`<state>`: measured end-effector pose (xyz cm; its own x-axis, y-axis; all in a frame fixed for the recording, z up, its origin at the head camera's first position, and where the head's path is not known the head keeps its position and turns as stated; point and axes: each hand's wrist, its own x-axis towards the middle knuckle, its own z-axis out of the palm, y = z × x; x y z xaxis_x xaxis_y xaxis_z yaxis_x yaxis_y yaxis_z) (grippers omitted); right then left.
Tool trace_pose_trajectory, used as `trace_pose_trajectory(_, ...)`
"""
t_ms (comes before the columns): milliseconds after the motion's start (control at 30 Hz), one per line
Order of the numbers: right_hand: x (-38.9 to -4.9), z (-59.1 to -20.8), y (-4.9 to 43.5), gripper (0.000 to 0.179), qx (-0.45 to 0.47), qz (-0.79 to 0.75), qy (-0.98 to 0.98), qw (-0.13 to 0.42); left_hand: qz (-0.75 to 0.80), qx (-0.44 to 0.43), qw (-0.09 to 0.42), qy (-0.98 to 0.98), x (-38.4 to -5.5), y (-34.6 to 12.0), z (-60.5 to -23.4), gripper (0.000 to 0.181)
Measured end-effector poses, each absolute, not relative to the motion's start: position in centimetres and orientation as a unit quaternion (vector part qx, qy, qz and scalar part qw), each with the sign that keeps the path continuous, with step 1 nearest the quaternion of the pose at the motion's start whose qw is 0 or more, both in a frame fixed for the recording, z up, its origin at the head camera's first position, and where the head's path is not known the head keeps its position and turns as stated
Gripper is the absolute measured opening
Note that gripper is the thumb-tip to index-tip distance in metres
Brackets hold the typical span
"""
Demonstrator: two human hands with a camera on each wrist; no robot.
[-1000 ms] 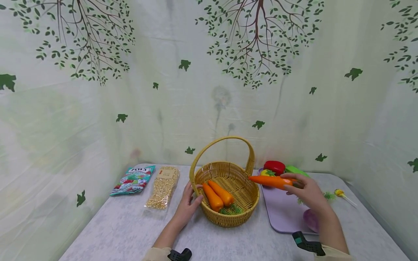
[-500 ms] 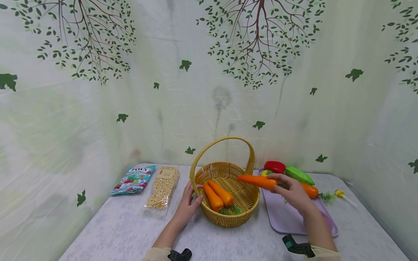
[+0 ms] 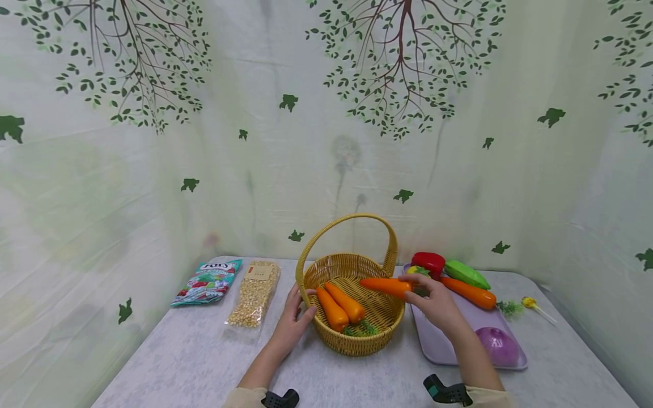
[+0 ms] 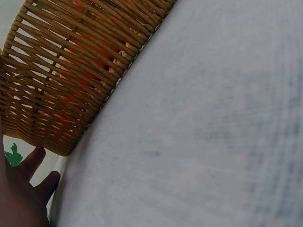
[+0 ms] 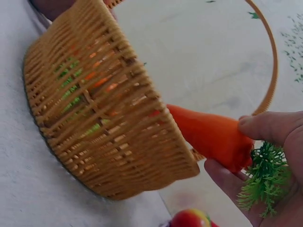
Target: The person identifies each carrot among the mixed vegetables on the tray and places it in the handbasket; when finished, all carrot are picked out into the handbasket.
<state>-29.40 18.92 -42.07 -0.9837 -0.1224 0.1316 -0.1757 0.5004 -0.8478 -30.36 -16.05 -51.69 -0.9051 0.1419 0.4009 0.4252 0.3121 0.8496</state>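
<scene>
A wicker basket (image 3: 359, 343) with a tall arched handle stands mid-table, two orange carrots (image 3: 334, 309) with green tops lying inside it. My left hand (image 3: 292, 323) holds the basket's left rim near the foot of the handle; some of its fingers (image 4: 33, 161) show beside the basket wall in the left wrist view. Between thumb and fingers, my right hand (image 3: 433, 300) pinches another carrot (image 3: 385, 286) by its thick end. That carrot's tip points left over the basket's right side. In the right wrist view its leafy top (image 5: 265, 175) hangs against the palm.
A lilac tray (image 3: 436, 348) on the right bears a red pepper (image 3: 430, 262), a green vegetable (image 3: 466, 273), another carrot (image 3: 471, 293) and a purple onion (image 3: 497, 345). A small yellow-headed stick (image 3: 533, 304) lies beyond it. To the left are a teal snack bag (image 3: 208, 281) and a kernel packet (image 3: 255, 292).
My right hand has moved left with its carrot, from above the tray to the basket's right rim. The tray's carrot and onion show more fully. My left hand and the basket stay put.
</scene>
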Motion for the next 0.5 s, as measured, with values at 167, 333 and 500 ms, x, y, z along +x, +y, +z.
trace_pose_trajectory(167,-29.6,-42.6,17.8,0.032,0.087,0.496,-0.863,0.037,-0.556,-0.174,0.127,-0.803,-30.3,-16.0,-51.5,0.041)
trace_pose_trajectory(333,-29.5,-42.9,16.9,0.031,0.098,0.492,-0.863,0.05,-0.559,-0.165,0.12,-0.804,-30.2,-16.0,-51.4,0.041)
trace_pose_trajectory(500,-29.5,-43.1,16.1,0.03,0.11,0.471,-0.872,0.068,-0.56,-0.16,0.123,-0.803,-30.2,-15.9,-51.4,0.039)
